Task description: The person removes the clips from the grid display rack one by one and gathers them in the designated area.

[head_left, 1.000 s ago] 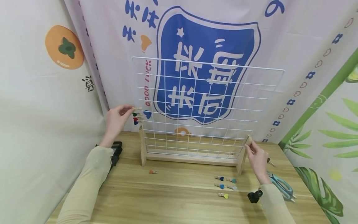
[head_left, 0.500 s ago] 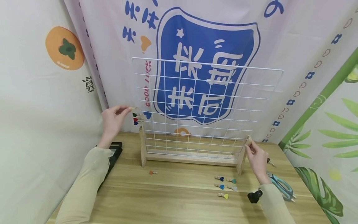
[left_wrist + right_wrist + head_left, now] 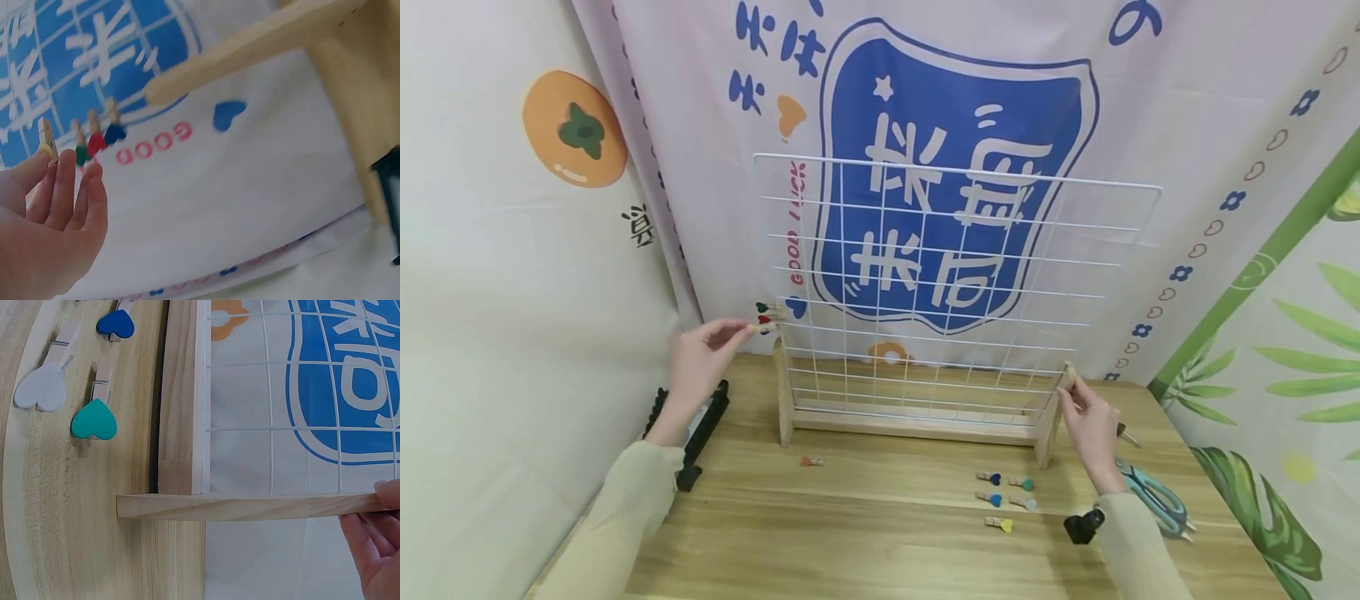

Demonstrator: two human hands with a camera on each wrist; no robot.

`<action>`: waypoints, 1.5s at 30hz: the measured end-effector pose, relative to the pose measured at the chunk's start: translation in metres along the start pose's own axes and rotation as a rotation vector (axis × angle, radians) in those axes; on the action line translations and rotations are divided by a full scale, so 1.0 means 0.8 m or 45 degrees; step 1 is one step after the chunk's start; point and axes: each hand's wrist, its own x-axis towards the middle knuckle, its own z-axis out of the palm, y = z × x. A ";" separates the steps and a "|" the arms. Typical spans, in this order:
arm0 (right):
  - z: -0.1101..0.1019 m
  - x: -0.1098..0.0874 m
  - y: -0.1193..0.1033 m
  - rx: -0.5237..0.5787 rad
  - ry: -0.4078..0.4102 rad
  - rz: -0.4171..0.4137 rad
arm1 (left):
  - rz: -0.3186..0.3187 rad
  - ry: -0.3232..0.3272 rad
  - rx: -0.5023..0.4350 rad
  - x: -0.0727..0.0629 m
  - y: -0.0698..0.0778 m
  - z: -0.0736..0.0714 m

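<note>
My left hand point(image 3: 700, 358) pinches a small wooden clothespin point(image 3: 47, 134) between thumb and fingertips, with a bit of yellow showing at its held end. Beside it, clothespins with a green heart point(image 3: 82, 155), a red heart point(image 3: 96, 144) and a blue heart point(image 3: 115, 134) are clipped in a row on the left edge of the white wire grid point(image 3: 958, 173). The held clothespin overlaps the lower ones in the head view. With thumb and fingers, my right hand point(image 3: 1092, 425) grips the top of the right wooden upright point(image 3: 250, 507) of the grid's stand.
An orange-heart clothespin point(image 3: 812, 462) lies before the stand; several more, including a teal-heart one point(image 3: 94, 419) and a yellow-heart one point(image 3: 998, 524), lie at right. Scissors point(image 3: 1157, 500) rest by my right forearm, and a black-framed object point(image 3: 707, 425) lies behind my left forearm.
My left hand has drawn slightly left from the grid's edge, then lowered with its clothespin from above the green heart to the level of the lower clips. My right hand stays in place.
</note>
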 end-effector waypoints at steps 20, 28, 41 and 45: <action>-0.002 -0.001 -0.004 0.022 -0.022 0.005 | -0.071 -0.523 0.083 -0.119 -0.083 0.098; -0.001 -0.001 -0.004 0.027 -0.016 0.002 | 0.032 -0.561 0.175 -0.142 -0.085 0.117; -0.001 0.000 -0.003 0.020 -0.005 -0.002 | 0.264 -0.567 0.242 -0.153 -0.097 0.130; 0.000 0.000 -0.002 0.018 0.001 -0.010 | 0.260 -0.592 0.233 -0.154 -0.095 0.125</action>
